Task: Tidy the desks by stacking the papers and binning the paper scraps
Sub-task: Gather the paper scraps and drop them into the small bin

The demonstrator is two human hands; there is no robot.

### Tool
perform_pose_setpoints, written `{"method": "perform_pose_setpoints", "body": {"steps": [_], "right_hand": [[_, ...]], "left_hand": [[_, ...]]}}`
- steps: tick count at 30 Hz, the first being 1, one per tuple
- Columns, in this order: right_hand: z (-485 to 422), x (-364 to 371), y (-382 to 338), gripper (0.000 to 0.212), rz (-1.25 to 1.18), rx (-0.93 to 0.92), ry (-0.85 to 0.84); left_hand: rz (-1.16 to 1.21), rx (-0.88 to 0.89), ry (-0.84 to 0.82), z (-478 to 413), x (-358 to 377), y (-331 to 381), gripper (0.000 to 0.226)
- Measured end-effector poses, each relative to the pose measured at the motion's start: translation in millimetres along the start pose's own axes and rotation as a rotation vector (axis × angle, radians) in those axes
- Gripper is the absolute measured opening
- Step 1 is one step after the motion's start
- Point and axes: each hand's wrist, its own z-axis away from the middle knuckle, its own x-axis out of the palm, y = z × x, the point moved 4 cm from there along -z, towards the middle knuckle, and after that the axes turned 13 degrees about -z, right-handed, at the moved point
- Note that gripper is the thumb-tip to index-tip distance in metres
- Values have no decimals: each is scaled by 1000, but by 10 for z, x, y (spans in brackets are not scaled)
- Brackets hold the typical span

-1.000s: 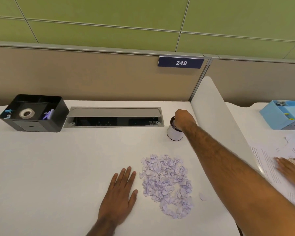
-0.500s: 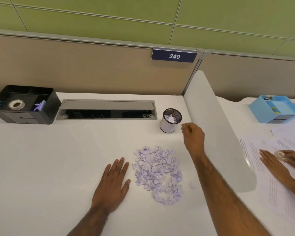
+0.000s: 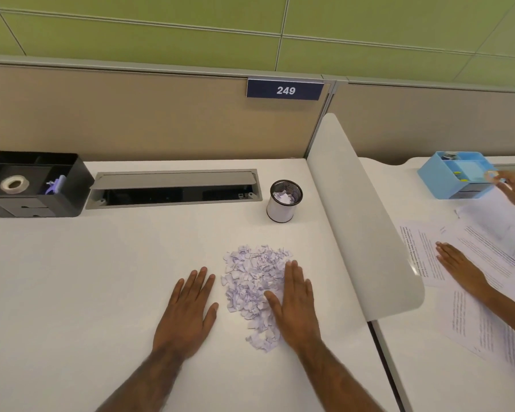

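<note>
Desk, white top, seen from above. Paper scraps: pale lilac, one loose pile lying right of centre, toward the near edge. Left hand released, palm down, fingers straight and slightly spread, flat on the desk just left of the pile, a narrow gap between. Right hand also released, palm down, fingers straight and together, resting on the pile's right margin with the thumb lying across scraps. Neither hand grasps anything. Bin: small mesh cup, upright near the far right corner, a few scraps inside. Black organiser at the far left corner, tape roll in it. Grey cable hatch along the far edge. White divider along the right edge. On the neighbouring desk, printed papers lie spread and overlapping; a second person's hand lies flat on them. Blue organiser at that desk's far edge.
</note>
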Motion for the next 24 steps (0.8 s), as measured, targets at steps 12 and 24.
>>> {"method": "perform_pose_setpoints", "body": {"steps": [12, 24], "right_hand": [[-830, -366, -114, 52, 134, -108, -256], [-482, -565, -24, 121, 211, -40, -542]], "left_hand": [[-1, -6, -6, -24, 4, -11, 64], [-6, -7, -4, -5, 11, -22, 65]]}}
